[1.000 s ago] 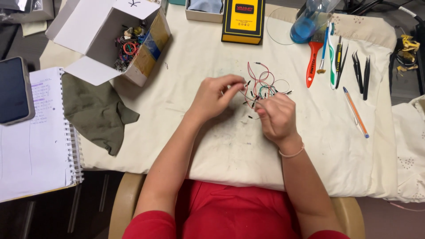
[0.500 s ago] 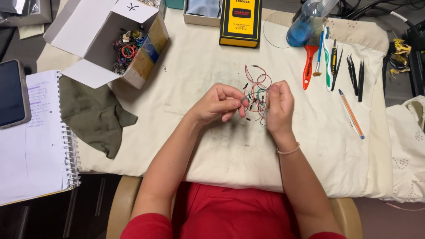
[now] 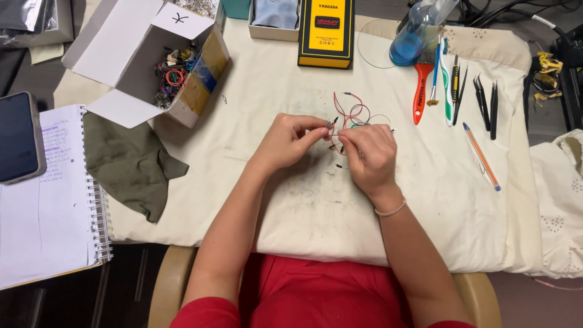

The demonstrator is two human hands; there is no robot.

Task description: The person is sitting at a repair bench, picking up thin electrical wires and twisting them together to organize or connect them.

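You are working at a table covered with a stained cream cloth (image 3: 291, 200). Your left hand (image 3: 290, 141) is pinching, between thumb and fingertips, one end of a bundle of thin red, black and green jumper wires (image 3: 351, 115). Your right hand (image 3: 368, 157) is closing its fingers on the same bundle just beside the left, knuckles facing up. The two hands are nearly touching at the fingertips. The bundle is sitting just above the cloth at the table's centre, with red loops fanning out beyond your fingers toward the far edge.

Around the work area, the following items are lying:
- An open white cardboard box (image 3: 130, 51) holding coiled wires and small parts is standing at the far left.
- A crumpled olive-green cloth (image 3: 130, 164) is lying near the box, on the left edge of the cover.
- A white spiral-bound notebook (image 3: 51, 200) is lying further left, with a dark smartphone (image 3: 18, 136) resting on its upper corner.
- A yellow and black rectangular meter (image 3: 327, 30) is lying at the far centre.
- A red-handled brush (image 3: 420, 91), black tweezers (image 3: 481, 100) and an orange pen (image 3: 481, 156) are lying to the right, well apart from your hands.
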